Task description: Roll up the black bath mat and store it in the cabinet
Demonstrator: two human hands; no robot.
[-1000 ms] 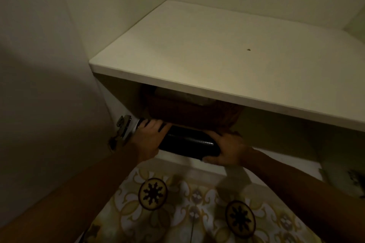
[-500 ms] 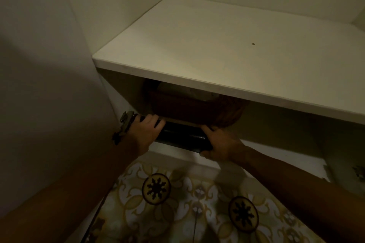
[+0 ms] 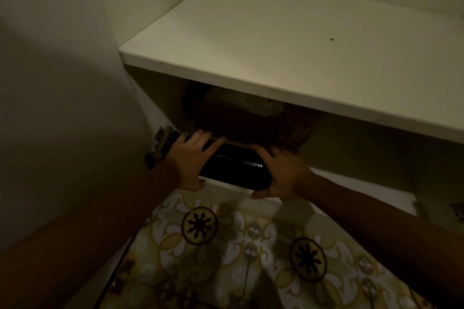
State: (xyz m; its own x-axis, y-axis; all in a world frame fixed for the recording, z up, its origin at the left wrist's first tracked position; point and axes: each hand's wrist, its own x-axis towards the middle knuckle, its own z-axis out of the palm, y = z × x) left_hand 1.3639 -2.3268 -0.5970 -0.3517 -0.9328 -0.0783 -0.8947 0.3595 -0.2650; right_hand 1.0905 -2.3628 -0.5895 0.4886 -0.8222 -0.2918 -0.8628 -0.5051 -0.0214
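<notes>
The rolled black bath mat (image 3: 236, 167) lies across the front edge of the lower cabinet compartment, under the white shelf (image 3: 288, 40). My left hand (image 3: 192, 158) wraps over the roll's left end, fingers spread on top. On the right end sits my right hand (image 3: 281, 173), thumb beneath the roll. Both hands hold the roll from above. Part of the roll's left end is hidden behind my left hand.
A brown woven basket (image 3: 256, 125) sits just behind the roll inside the compartment. A metal hinge (image 3: 162, 138) sticks out by the open cabinet door (image 3: 57, 98) on the left. Patterned floor tiles (image 3: 238, 253) lie below. The compartment's right part is dark.
The roll and both hands have stayed at the compartment's front edge, shifting only slightly. The camera has tilted, so the shelf fills more of the view.
</notes>
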